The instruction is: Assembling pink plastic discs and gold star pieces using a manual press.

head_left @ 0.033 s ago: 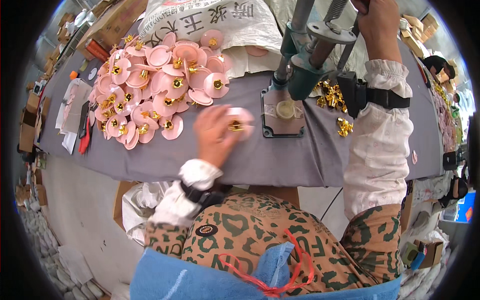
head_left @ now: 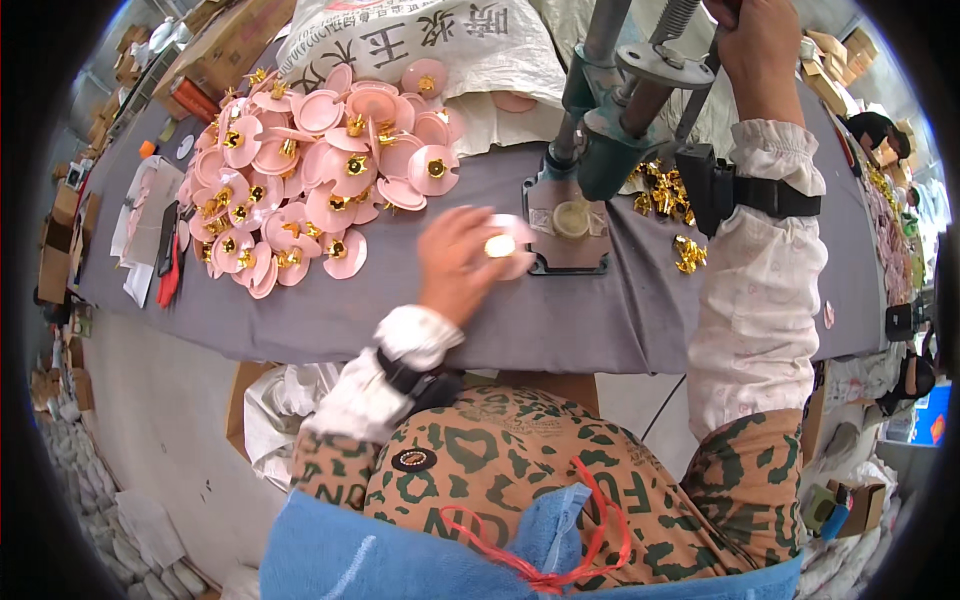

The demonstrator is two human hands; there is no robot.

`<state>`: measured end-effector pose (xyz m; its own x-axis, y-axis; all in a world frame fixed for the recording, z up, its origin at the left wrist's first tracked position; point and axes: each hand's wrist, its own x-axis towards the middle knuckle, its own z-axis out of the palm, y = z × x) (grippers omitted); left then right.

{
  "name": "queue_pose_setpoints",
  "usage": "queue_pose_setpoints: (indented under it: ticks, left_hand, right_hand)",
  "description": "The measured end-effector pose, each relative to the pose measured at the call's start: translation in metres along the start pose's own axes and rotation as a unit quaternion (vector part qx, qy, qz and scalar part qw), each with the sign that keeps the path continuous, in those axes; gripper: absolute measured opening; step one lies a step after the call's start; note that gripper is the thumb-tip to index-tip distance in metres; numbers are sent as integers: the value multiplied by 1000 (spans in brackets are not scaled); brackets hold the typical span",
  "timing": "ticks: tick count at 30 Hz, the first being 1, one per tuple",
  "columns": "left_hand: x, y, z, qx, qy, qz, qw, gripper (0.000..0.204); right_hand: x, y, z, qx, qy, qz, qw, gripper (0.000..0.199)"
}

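Between the fingers and thumb of my left hand (head_left: 458, 262) is a pink notched disc (head_left: 513, 232) with a shiny gold piece at its middle, like part of an artificial flower. The disc is close to the left edge of the base plate (head_left: 560, 262) of a green hand press (head_left: 620, 150). A pale round seat (head_left: 571, 219) sits on that plate, under the press head. At the upper right, my right hand (head_left: 757, 45) is closed round the press lever (head_left: 698, 90). My left hand is slightly blurred.
A heap of similar pink discs (head_left: 330, 165) with gold centres lies on the grey cloth (head_left: 430, 320) at the left. Small gold pieces (head_left: 690, 254) lie right of the press. Behind are a white woven sack (head_left: 500, 60) and a carton (head_left: 225, 50).
My left hand has moved a little to the right with the pink disc, closer to the press base. My right hand has stayed on the lever.
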<state>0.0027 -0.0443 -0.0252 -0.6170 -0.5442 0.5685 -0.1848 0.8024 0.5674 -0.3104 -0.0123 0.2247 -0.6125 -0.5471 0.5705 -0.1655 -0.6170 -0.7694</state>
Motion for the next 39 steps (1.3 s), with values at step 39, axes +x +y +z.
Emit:
queue_pose_setpoints:
  ticks: [39]
  left_hand:
    - [11, -37, 26, -31, -78, -21, 996, 38]
  right_hand:
    - [4, 0, 8, -16, -19, 40, 999, 31]
